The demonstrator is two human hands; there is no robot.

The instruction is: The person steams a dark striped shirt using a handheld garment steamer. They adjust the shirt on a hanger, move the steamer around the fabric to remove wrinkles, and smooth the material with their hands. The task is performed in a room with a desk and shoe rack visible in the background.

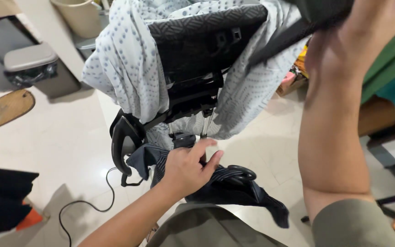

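Head view: left hand (189, 167) at lower centre, fingers spread flat on dark navy striped cloth (234, 185) draped over black office chair (193, 68). Right hand (339, 41) at upper right, closed around dark fabric (318, 11). Pale dotted cloth (124, 64) over chair back.

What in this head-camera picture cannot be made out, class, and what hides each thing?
- Right hand, head view: fingers cut off by the top edge; its grip is unclear.
- Black chair back: sides covered by the dotted pale cloth.
- Chair seat: hidden under the dark striped garment and left hand.
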